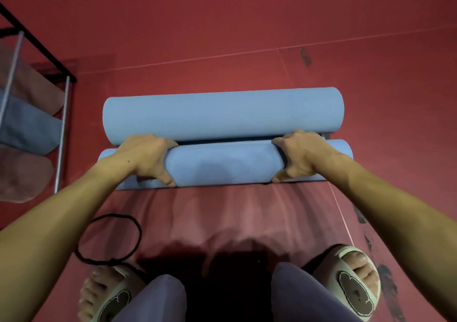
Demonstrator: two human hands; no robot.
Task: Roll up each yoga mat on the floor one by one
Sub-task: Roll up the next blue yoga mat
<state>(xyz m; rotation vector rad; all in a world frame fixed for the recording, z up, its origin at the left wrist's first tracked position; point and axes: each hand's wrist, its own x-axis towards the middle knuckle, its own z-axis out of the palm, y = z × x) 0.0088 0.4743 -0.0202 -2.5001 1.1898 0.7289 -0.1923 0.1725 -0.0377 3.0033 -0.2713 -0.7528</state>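
Note:
Two rolled light-blue yoga mats lie side by side on the red floor. The far roll (pixel 222 114) is thicker and lies free. The near roll (pixel 222 164) sits right against it. My left hand (pixel 148 157) grips the near roll toward its left end, fingers curled over the top and thumb at the front. My right hand (pixel 300 155) grips it the same way toward the right end. The roll's ends stick out past both hands.
A black elastic loop (pixel 108 239) lies on the floor near my left foot. A metal rack (pixel 37 114) with stacked rolled mats stands at the left. My sandalled feet (pixel 353 282) are at the bottom. Red floor stretches beyond the rolls.

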